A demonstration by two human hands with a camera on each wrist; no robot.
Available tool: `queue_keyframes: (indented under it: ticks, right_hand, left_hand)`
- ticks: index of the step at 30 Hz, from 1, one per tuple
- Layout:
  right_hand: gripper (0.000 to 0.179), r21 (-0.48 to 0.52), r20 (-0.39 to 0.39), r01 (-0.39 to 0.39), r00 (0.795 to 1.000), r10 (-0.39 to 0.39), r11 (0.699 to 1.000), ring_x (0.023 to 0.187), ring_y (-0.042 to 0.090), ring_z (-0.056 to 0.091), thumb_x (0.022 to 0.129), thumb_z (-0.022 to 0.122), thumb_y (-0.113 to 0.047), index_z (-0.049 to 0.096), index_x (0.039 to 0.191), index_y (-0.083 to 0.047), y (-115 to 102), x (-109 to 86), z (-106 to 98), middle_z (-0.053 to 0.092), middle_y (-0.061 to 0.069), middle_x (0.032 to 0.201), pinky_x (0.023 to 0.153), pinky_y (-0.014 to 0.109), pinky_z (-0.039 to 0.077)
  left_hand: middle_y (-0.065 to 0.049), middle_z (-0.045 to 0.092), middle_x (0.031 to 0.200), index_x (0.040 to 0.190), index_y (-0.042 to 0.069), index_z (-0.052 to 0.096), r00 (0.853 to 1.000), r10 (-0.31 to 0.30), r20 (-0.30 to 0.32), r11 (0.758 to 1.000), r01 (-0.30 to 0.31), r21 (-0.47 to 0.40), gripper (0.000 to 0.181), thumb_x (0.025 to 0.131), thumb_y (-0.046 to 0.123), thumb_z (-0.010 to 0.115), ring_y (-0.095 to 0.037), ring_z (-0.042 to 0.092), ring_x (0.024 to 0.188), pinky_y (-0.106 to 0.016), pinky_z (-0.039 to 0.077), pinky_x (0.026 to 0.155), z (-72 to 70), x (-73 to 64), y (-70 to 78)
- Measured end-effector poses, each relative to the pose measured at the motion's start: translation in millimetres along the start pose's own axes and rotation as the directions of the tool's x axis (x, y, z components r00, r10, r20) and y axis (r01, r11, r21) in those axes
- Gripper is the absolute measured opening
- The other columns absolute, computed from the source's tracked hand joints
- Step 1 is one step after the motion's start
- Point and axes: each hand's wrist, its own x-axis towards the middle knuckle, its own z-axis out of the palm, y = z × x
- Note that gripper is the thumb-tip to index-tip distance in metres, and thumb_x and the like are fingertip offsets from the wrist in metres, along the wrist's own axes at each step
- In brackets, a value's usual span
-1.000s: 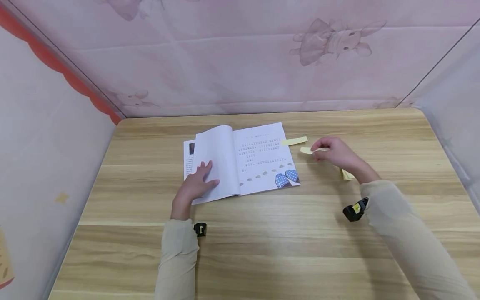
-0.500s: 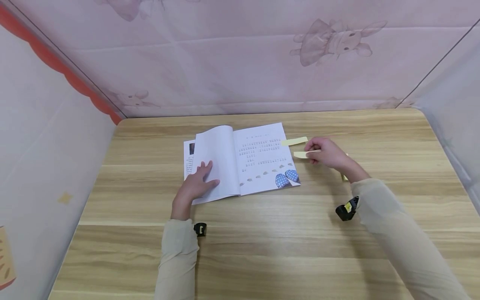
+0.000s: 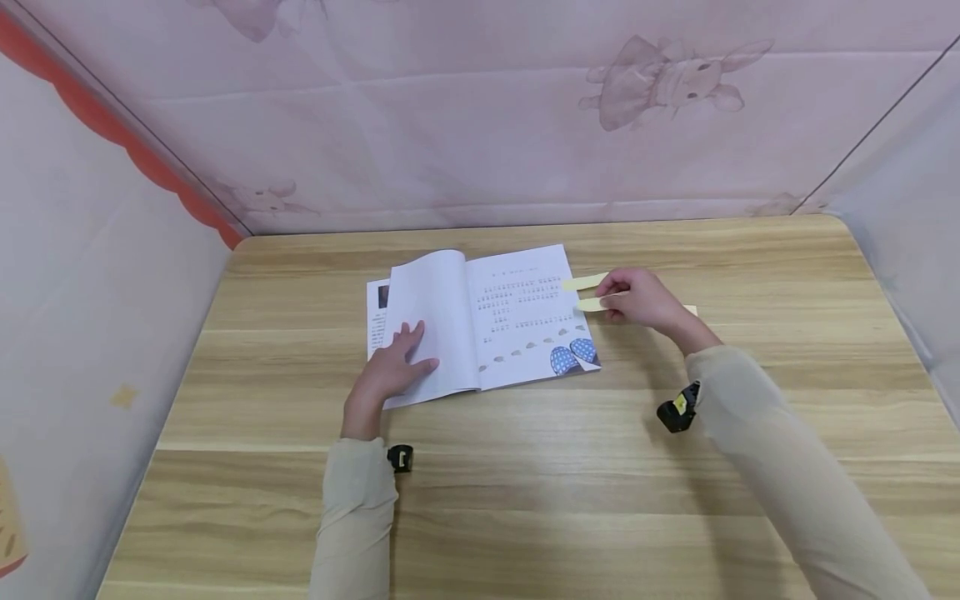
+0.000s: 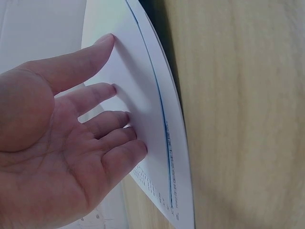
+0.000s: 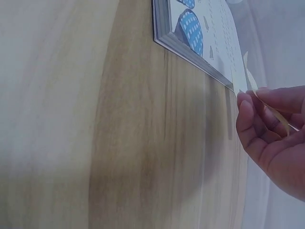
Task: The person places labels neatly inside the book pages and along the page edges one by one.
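An open book point(image 3: 525, 333) lies on the wooden table, its right page printed with text and blue dotted shapes. My left hand point(image 3: 392, 367) rests with spread fingers on the blank left page point(image 3: 431, 292); in the left wrist view the fingertips point(image 4: 110, 43) touch the paper. Between thumb and fingers my right hand point(image 3: 641, 298) pinches a pale yellow sticky note strip point(image 3: 590, 305), its free end at the book's right edge. Just above it, another yellow strip point(image 3: 583, 282) sticks out from the right page. The right wrist view shows the held strip point(image 5: 250, 78) slightly bent.
A bit of yellow paper point(image 3: 691, 310) shows behind the right wrist, mostly hidden. The wooden table point(image 3: 525, 500) reaches a pink patterned wall point(image 3: 450, 150) at the back. A black camera point(image 3: 677, 408) is on the right wrist, another point(image 3: 401, 458) on the left.
My right hand has moved left with the pinched strip, bringing its end to the right page's edge. The left hand has stayed still on the left page.
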Motion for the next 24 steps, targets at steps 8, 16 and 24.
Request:
queue_keyframes:
  ticks: [8,16,24]
  right_hand:
    - [0.015,-0.035,-0.046,0.001,0.999,-0.003,0.999,0.073,0.021,0.059,0.09,0.05,0.001,0.059,0.1,0.008,-4,8.4,2,0.056,0.018,0.096,0.065,0.028,0.052]
    - [0.011,-0.031,-0.088,0.05,0.995,-0.052,0.998,0.071,0.024,0.058,0.088,0.051,0.006,0.057,0.096,0.008,-3,15.6,8,0.055,0.019,0.094,0.063,0.028,0.052]
    - [0.017,-0.114,-0.097,0.05,0.993,-0.062,0.992,0.075,0.025,0.059,0.087,0.048,0.005,0.064,0.094,0.006,-3,17.9,12,0.06,0.02,0.098,0.06,0.024,0.047]
  left_hand:
    - [-0.011,0.004,0.151,0.146,0.015,0.018,1.0,0.002,0.0,1.0,-0.002,0.006,0.068,0.091,0.03,0.054,-0.028,0.002,0.138,-0.051,0.009,0.108,-1.2,0.6,0.6]
    - [-0.013,0.004,0.151,0.146,0.014,0.017,1.0,0.01,0.007,1.0,-0.01,0.015,0.069,0.091,0.031,0.054,-0.029,0.002,0.138,-0.051,0.009,0.108,-2.1,1.5,0.2]
    - [-0.012,0.004,0.151,0.146,0.014,0.017,1.0,0.012,0.008,1.0,-0.012,0.015,0.068,0.091,0.03,0.053,-0.028,0.002,0.138,-0.05,0.009,0.108,-1.4,1.9,-1.0]
